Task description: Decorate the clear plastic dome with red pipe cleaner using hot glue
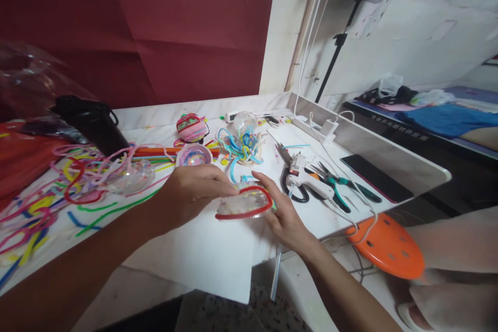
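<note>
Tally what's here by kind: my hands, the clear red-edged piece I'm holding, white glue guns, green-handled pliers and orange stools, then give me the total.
Hands, left hand and right hand: 2
Red-edged clear piece: 1
White glue gun: 1
Green-handled pliers: 1
Orange stool: 1
Total: 6

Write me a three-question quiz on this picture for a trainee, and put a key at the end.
1. What colour is the strip along the clear piece held by the left hand and right hand?

2. True or false: in the picture, the white glue gun is left of the dark flat slab.

3. Which is off the table?
A. Green-handled pliers
B. Orange stool
C. White glue gun

Key: 1. Red; 2. True; 3. B
</note>
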Motion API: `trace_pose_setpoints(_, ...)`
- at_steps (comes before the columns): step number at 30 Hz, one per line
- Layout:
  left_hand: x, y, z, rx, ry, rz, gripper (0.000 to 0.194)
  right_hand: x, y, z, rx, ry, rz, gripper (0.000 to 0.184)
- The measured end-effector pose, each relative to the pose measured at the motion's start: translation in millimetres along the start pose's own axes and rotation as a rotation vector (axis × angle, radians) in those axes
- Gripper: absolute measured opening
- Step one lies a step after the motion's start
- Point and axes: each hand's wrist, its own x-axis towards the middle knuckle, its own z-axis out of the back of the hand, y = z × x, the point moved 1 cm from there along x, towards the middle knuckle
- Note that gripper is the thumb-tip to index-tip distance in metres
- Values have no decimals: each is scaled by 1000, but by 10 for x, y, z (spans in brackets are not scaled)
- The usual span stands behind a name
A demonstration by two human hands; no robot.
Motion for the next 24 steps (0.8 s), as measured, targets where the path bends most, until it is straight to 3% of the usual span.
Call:
trace_pose_setpoints(5,-18,20,2,5,36,-41,18,7,20,7,59,9,-13,62)
trace_pose_setpoints(9,-19,1,13,11,-6,-64,17,20,34,5,81,2,-23,57)
trace_pose_setpoints(24,-102,-16,-14,32,-4,25,22,40,28,-22,139,-7,-84,52)
